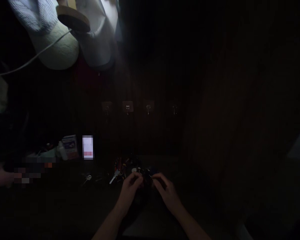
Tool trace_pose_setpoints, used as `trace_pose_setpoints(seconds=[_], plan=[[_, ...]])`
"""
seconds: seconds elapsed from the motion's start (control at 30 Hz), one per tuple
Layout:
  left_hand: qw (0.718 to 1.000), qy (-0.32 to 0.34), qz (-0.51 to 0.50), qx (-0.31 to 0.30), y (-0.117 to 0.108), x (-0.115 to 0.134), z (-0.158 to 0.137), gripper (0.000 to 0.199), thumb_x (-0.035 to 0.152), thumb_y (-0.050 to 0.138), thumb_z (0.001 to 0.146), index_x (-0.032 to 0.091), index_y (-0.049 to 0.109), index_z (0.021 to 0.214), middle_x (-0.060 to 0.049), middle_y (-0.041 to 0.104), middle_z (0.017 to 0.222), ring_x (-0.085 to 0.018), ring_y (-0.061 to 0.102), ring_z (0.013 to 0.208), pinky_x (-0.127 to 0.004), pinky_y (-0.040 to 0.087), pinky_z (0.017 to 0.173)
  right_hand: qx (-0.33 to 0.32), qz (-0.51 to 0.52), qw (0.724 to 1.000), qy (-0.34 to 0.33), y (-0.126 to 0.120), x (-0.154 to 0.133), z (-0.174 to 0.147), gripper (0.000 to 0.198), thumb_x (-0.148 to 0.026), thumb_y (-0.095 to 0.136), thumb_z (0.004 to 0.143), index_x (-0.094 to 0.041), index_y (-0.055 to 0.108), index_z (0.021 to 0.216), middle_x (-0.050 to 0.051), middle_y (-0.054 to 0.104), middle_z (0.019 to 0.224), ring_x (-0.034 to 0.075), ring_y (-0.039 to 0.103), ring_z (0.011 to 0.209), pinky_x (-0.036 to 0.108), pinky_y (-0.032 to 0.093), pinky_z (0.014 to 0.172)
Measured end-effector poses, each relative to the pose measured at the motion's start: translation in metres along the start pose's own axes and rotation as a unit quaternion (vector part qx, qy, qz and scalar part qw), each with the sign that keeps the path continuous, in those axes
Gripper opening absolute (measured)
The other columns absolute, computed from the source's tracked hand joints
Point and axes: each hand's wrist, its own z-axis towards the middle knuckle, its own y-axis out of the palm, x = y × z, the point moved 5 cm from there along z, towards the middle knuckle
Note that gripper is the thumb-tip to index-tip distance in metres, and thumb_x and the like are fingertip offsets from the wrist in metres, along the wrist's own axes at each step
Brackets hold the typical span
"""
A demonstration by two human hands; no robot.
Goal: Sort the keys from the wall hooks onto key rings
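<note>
My left hand (131, 188) and my right hand (167, 190) face each other low in the middle of the view, thumbs and fingertips pinched together. Between them is something small and dark, too dim to name. A jumble of keys and small items (118, 165) lies just beyond my left hand, with a large silver key (115, 176) at its near side. Farther left, apart from the jumble, rests a smaller key (88, 178) on the dark surface (72, 203).
A lit, pixelated screen (87, 146) stands left of a box (70, 146) and white bottle (62, 151). Several clear-backed hooks (127, 107) line the wall. Caps (57, 50) and a pale cable (37, 53) hang upper left. A blurred, arm-like shape (0, 175) enters at left.
</note>
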Motion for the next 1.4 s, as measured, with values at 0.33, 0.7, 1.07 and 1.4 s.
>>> trace_pose_setpoints(seconds=[0.33, 0.7, 1.07, 1.4], plan=[[0.980, 0.062, 0.044, 0.182, -0.084, 0.068, 0.062, 0.038, 0.048, 0.067, 0.062, 0.016, 0.064, 0.082, 0.000, 0.062, 0.073, -0.012, 0.055, 0.063, -0.022, 0.042, 0.058, -0.021, 0.009, 0.999, 0.030, 0.008, 0.014, 0.004, 0.028, -0.043, 0.050, 0.078, -0.019, 0.059, 0.088, 0.001, 0.062, 0.066, 0.015, 0.058, 0.064, 0.025, 0.044, 0.061], [0.914, 0.156, 0.194, 0.322, -0.140, 0.142, 0.132, 0.025, 0.036, 0.057, 0.070, 0.016, 0.065, 0.082, -0.004, 0.068, 0.086, -0.018, 0.061, 0.085, -0.029, 0.046, 0.078, -0.035, 0.007, 0.999, 0.024, 0.011, 0.016, 0.005, 0.025, -0.040, 0.050, 0.079, -0.020, 0.060, 0.090, -0.001, 0.059, 0.064, 0.014, 0.055, 0.062, 0.024, 0.042, 0.059], [0.839, 0.250, 0.316, 0.365, -0.145, 0.192, 0.161, 0.025, 0.028, 0.060, 0.071, 0.016, 0.061, 0.092, -0.005, 0.067, 0.092, -0.018, 0.061, 0.087, -0.029, 0.045, 0.082, -0.046, 0.010, 0.999, 0.015, 0.014, 0.019, 0.004, 0.025, -0.040, 0.047, 0.082, -0.020, 0.060, 0.089, 0.000, 0.061, 0.066, 0.014, 0.057, 0.064, 0.024, 0.042, 0.061], [0.841, 0.231, 0.349, 0.343, -0.147, 0.185, 0.173, 0.023, 0.023, 0.057, 0.073, 0.017, 0.064, 0.094, -0.007, 0.069, 0.099, -0.022, 0.062, 0.096, -0.033, 0.044, 0.088, -0.063, -0.006, 0.998, 0.007, 0.012, 0.006, 0.004, 0.023, -0.037, 0.046, 0.082, -0.020, 0.062, 0.082, 0.000, 0.063, 0.066, 0.014, 0.057, 0.064, 0.025, 0.042, 0.063]])
